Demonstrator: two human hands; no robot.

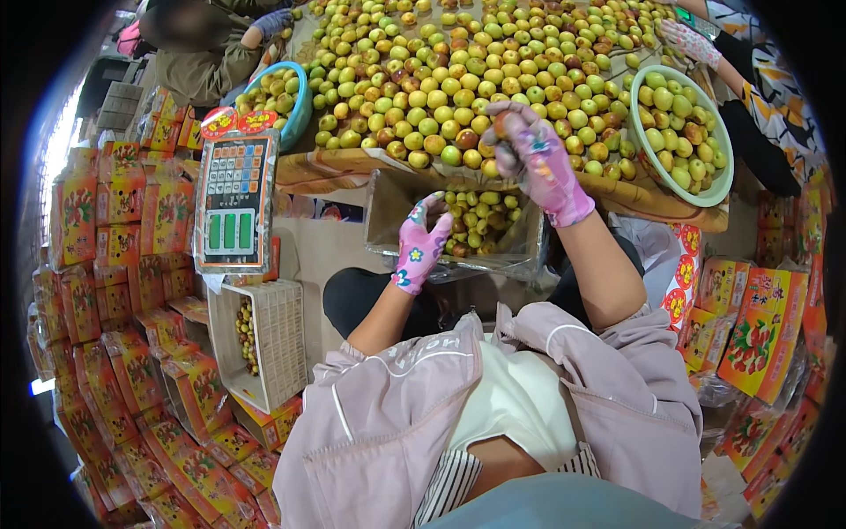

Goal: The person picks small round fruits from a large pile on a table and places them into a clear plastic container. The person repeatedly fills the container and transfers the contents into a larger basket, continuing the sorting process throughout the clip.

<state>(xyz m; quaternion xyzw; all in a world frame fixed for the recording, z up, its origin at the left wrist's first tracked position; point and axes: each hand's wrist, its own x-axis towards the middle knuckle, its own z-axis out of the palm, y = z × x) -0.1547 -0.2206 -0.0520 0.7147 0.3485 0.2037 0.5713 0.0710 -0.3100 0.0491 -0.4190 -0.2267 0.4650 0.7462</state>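
Green, yellow and reddish-brown jujube fruits cover a cloth-draped table in front of me. Both my hands wear pink flowered gloves. My right hand is raised over the table's near edge, its fingers around a reddish-brown jujube. Lower and to the left, my left hand hovers at the left part of an open carton, fingers curled and apart, with no fruit visible in it. The carton, lined with clear plastic, stands below the table edge and holds many jujubes.
A blue basin and a pale green basin of jujubes flank the pile. At left are a digital scale, a white plastic crate and stacked printed cartons; more cartons stand right. Gloved co-workers sit at both far corners.
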